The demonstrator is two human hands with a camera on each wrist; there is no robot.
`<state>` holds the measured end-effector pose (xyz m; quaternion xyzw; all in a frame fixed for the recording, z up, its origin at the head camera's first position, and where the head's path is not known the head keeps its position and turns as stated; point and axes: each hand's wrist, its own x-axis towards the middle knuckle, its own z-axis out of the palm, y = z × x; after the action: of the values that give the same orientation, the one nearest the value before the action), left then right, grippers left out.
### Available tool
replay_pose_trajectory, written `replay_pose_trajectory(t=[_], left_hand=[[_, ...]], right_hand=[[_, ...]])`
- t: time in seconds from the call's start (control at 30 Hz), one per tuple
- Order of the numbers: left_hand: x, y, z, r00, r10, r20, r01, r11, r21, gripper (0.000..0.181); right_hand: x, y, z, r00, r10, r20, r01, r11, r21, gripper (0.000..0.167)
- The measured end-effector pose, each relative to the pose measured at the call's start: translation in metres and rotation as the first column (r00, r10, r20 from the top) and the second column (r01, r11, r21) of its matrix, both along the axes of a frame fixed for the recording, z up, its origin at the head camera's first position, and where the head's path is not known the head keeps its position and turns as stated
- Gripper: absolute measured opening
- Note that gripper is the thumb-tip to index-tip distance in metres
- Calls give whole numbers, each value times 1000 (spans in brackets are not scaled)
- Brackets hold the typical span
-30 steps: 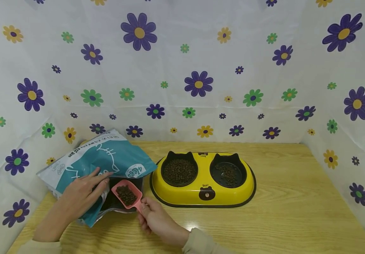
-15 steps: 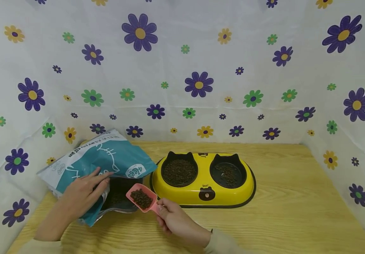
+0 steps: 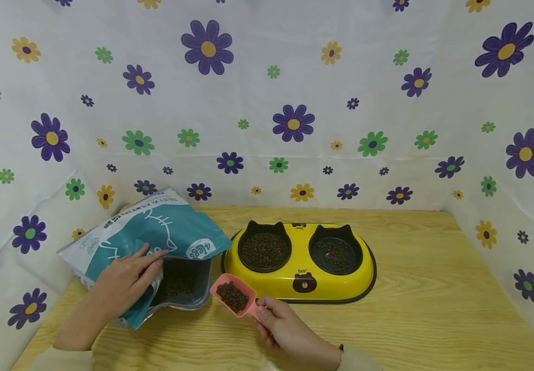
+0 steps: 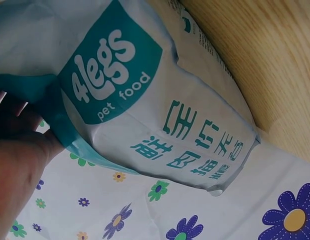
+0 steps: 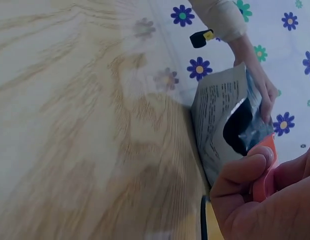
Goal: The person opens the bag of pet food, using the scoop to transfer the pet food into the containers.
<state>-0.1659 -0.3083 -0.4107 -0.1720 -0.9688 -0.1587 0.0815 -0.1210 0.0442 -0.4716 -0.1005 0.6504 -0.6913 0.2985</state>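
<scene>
A teal and white pet food bag (image 3: 193,229) leans at the left, its mouth facing the front with brown kibble inside. My left hand (image 3: 125,283) holds the bag by the edge of its mouth; in the left wrist view the fingertips of that hand (image 4: 20,160) are hidden behind a teal fold. A pink scoop (image 3: 253,308) filled with kibble (image 3: 232,296) is level, just right of the bag mouth and above the table. My right hand (image 3: 290,327) grips the scoop's handle, thumb on top.
Right of the bag stands a yellow double pet feeder (image 3: 267,286). Its left black bowl (image 3: 282,228) is full of kibble; the right black bowl (image 3: 355,257) has a small amount. A flowered cloth (image 3: 257,77) surrounds the wooden table (image 3: 434,288) at the back and sides.
My right hand has carried the loaded scoop out of the bag mouth, to the right and slightly toward the front. My left hand has kept its place on the bag.
</scene>
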Motion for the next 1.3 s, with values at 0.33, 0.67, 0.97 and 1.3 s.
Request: replay_pose_trajectory(t=[0.33, 0.67, 0.97, 1.3], left_hand=[[-1, -2, -3, 1000, -11, -11, 11, 1000, 13, 37], [-2, -2, -4, 1000, -20, -21, 20, 1000, 16, 37], [-1, -2, -3, 1000, -16, -24, 17, 1000, 20, 37], [-1, -3, -4, 999, -20, -34, 21, 999, 25, 37]], right_hand=[[-13, 48, 1, 994, -104, -27, 105, 993, 58, 25], [-28, 92, 11, 965, -256, -52, 261, 958, 119, 25], [-32, 122, 11, 928, -369, -53, 372, 912, 172, 24], [-35, 137, 11, 910, -409, -65, 413, 884, 218, 25]])
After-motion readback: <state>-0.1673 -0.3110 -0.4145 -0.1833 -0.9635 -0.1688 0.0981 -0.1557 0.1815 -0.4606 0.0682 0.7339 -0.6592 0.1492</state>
